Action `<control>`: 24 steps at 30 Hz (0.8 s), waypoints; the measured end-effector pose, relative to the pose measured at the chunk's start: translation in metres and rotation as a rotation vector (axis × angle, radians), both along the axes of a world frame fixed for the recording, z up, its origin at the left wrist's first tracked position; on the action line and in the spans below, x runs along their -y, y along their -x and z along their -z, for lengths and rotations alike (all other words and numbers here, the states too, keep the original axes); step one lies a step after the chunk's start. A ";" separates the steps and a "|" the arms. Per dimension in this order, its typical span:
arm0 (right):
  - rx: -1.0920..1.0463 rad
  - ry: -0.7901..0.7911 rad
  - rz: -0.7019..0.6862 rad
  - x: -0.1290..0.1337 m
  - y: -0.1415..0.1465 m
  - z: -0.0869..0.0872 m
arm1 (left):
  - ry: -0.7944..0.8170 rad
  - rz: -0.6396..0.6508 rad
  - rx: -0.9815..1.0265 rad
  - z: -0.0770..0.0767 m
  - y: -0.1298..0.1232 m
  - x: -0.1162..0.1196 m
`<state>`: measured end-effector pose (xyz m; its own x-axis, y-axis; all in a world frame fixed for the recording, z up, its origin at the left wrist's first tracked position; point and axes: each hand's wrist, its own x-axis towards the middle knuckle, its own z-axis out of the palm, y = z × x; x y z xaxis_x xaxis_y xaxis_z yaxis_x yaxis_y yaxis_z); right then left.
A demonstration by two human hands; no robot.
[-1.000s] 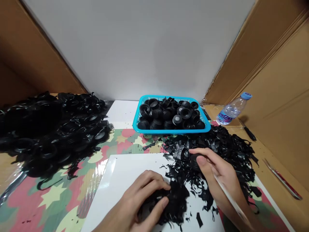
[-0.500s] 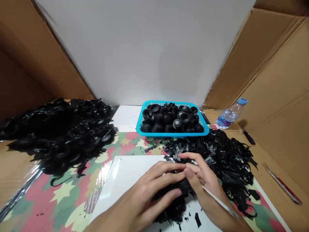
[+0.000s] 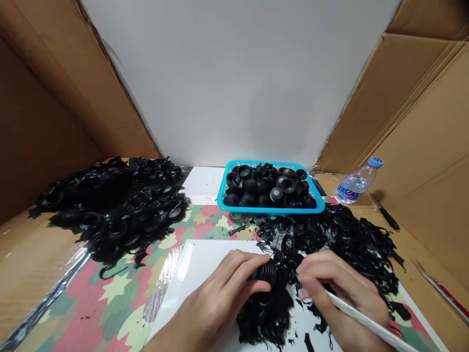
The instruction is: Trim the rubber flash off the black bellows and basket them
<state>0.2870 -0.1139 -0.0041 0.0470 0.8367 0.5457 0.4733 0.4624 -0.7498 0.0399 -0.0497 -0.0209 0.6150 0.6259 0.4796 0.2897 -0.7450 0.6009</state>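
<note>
Head view: from where I stand, the left hand reaches in from the lower left, its back turned up and its fingers stretched forward, gripping a round black ribbed rubber-looking piece between thumb and fingers. That piece is at the upper edge of a loose clump of black shreds on a glossy white board.

Opposite, the right hand comes in from the lower right with its fingers curled, closed around a slender white rod-like tool. The tool's shaft slants down toward the lower right; I can't make out its tip. The two hands are near each other but apart.

Beyond them on the counter, under a camouflage-patterned cover with stars, a bright blue plastic basket holds many similar ribbed pieces, with a broad heap of black scraps just right of the board's middle.
</note>
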 end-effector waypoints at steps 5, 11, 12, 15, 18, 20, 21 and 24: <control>0.045 -0.076 -0.157 0.004 0.011 0.003 | -0.132 -0.030 -0.033 -0.007 -0.005 0.001; 0.110 -0.137 -0.189 0.004 0.013 0.004 | -0.264 -0.013 -0.049 -0.007 -0.007 0.003; 0.114 -0.123 -0.191 0.005 0.013 0.003 | -0.284 -0.017 -0.046 -0.006 -0.007 0.004; 0.125 -0.098 -0.181 0.006 0.013 0.005 | -0.338 -0.033 -0.063 -0.009 -0.009 0.007; 0.168 -0.090 -0.160 0.006 0.013 0.010 | -0.385 -0.043 -0.105 -0.018 -0.011 0.007; 0.200 -0.105 -0.164 0.005 0.014 0.012 | -0.403 -0.049 -0.132 -0.023 -0.012 0.007; 0.216 -0.112 -0.167 0.004 0.015 0.012 | -0.411 -0.055 -0.140 -0.023 -0.012 0.007; 0.274 -0.175 -0.131 0.003 0.017 0.014 | -0.449 -0.071 -0.179 -0.021 -0.010 0.007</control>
